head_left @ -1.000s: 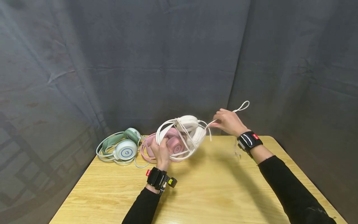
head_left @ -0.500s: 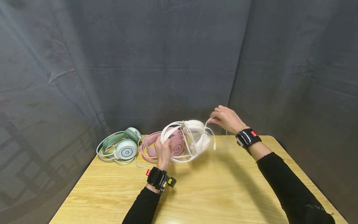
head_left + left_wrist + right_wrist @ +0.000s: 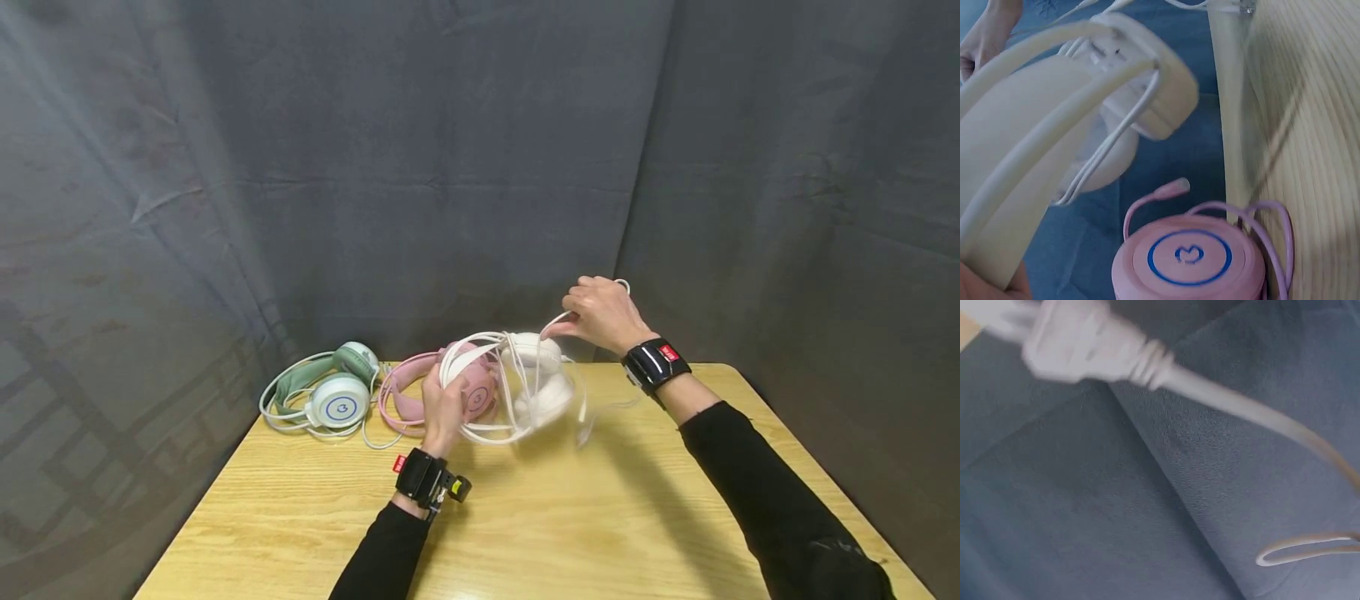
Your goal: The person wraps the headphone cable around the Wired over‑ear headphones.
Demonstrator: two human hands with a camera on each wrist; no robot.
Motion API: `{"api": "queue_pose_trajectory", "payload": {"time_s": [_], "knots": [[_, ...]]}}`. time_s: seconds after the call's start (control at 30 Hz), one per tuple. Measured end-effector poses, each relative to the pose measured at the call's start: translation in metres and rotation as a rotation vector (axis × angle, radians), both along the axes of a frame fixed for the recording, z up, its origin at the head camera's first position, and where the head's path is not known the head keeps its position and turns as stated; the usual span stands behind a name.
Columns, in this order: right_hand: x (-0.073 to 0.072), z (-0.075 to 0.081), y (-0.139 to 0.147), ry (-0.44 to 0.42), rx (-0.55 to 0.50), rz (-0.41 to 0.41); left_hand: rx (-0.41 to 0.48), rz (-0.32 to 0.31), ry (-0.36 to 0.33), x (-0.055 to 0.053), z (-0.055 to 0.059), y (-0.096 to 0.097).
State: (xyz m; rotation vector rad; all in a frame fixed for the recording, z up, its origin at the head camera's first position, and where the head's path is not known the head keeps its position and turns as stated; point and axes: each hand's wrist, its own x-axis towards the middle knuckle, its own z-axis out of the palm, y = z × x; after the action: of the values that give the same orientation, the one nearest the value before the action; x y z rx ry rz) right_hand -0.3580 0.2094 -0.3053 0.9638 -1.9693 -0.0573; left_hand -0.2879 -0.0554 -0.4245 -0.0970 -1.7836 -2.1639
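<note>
White over-ear headphones (image 3: pixel 551 396) hang in the air over the table, partly in front of the pink headphones. My left hand (image 3: pixel 444 408) grips them by the headband; the left wrist view shows the twin white bands (image 3: pixel 1054 134) and a white ear cup (image 3: pixel 1169 94) beyond. Up and to the right, my right hand (image 3: pixel 606 315) pinches the white cable (image 3: pixel 553 322) between thumb and fingers. A small loop of it sticks out behind that hand. Blurred cable ends dangle below. Close to the right wrist camera are a blurred white plug (image 3: pixel 1079 347) and its cord (image 3: pixel 1235 403).
Pink headphones (image 3: pixel 480 392) lie on the wooden table (image 3: pixel 555 525) behind my left hand, with their pink cable beside them. Left of these lie green-and-white headphones (image 3: pixel 339 404) with a pale cable. Grey cloth (image 3: pixel 450 167) hangs behind and at both sides.
The white headphones have shifted right and slightly down in my left hand. My right hand has risen a little on the cable; the long loop behind it went, and a smaller one shows now.
</note>
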Motion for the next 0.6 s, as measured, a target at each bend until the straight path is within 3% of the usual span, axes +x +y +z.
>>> {"api": "queue_pose_trajectory", "payload": {"time_s": [0.13, 0.3, 0.6], "knots": [[-0.0025, 0.0035, -0.0012, -0.056, 0.059, 0.007, -0.02, -0.075, 0.05, 0.0002, 0.0011, 0.0004], [-0.003, 0.005, -0.001, -0.179, 0.076, 0.04, -0.056, -0.082, 0.088, -0.0003, 0.0028, 0.0006], [-0.0049, 0.0038, -0.0055, -0.152, 0.07, 0.034, -0.115, -0.198, 0.079, 0.0038, 0.0025, -0.0021]]}}
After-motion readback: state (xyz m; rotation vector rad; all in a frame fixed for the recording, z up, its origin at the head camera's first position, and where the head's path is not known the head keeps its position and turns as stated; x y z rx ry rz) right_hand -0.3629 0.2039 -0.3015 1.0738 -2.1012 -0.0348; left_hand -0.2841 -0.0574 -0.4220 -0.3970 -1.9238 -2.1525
